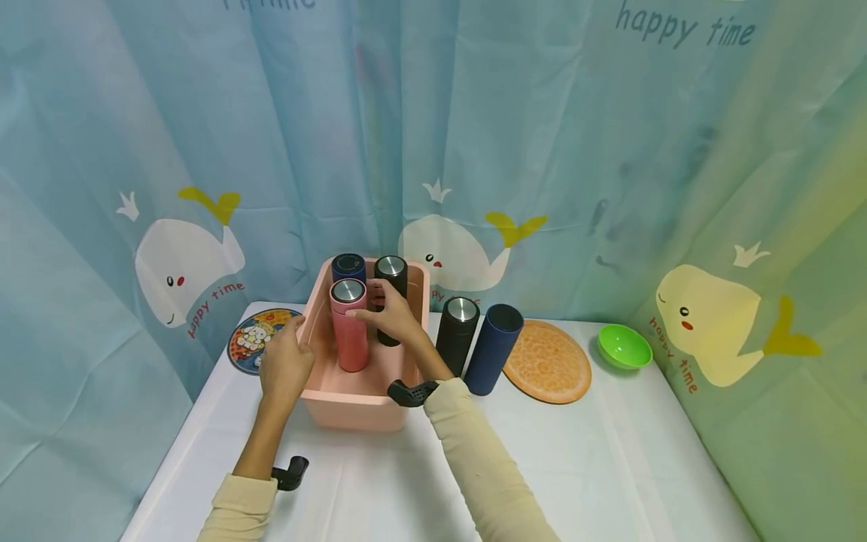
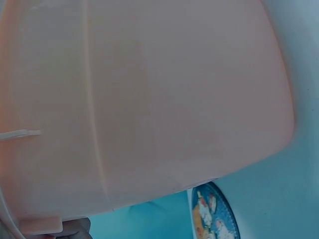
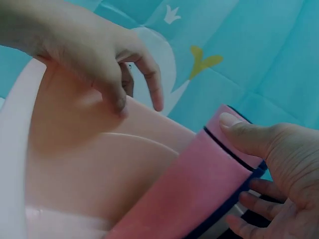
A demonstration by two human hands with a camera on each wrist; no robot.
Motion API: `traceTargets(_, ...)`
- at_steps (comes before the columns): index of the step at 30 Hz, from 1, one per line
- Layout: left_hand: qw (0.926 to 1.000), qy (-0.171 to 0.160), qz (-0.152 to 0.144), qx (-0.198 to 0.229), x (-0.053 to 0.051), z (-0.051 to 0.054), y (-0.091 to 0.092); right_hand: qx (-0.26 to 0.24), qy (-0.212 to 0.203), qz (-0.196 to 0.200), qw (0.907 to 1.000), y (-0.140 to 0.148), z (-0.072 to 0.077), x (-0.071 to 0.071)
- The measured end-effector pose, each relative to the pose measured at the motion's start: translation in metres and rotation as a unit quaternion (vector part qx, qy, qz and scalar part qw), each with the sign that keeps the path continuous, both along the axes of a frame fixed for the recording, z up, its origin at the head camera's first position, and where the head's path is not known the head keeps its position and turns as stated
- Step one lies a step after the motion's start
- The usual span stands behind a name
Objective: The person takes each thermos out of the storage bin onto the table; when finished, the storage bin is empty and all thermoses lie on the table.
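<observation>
My left hand [image 1: 286, 363] holds the left rim of a pink plastic bin [image 1: 355, 415], thumb inside the wall. In the left wrist view the bin's outer side [image 2: 189, 89] fills most of the picture. A pink thermos bottle [image 1: 351, 342] with a steel-topped lid stands upright in the bin. My right hand [image 1: 395, 312] is at its upper right; in the right wrist view the thumb [image 3: 246, 133] touches the lid, while the other fingers hang loosely bent, apart from the pink bottle [image 3: 174, 189]. Behind it in the bin stand a dark blue bottle [image 1: 348, 263] and a black bottle [image 1: 391, 272].
Right of the bin stand another black bottle [image 1: 457, 335] and a blue bottle [image 1: 494, 350]. An orange round mat [image 1: 550, 365] and a green bowl [image 1: 625, 346] lie farther right. A patterned round mat [image 1: 247, 342] lies left of the bin. A curtain [image 1: 474, 113] hangs behind the table.
</observation>
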State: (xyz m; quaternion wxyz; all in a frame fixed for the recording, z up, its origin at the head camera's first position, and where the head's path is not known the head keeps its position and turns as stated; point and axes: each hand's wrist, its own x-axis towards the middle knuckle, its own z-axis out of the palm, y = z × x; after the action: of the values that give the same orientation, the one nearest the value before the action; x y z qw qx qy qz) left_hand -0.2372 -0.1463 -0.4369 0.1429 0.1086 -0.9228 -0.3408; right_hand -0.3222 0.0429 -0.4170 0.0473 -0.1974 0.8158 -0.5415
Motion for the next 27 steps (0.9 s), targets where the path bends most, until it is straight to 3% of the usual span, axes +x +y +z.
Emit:
traceTargets(15,1.0000,0.008,0.000,0.000,0.000,-0.003,0.001,-0.001,-0.023,-0.045,0.9987,-0.017,-0.015,0.000)
traceTargets(27,0.9999,0.008,0.004,-0.008,-0.001,-0.002,0.000,-0.002,-0.024,-0.042,0.9988,-0.021,-0.022,-0.002)
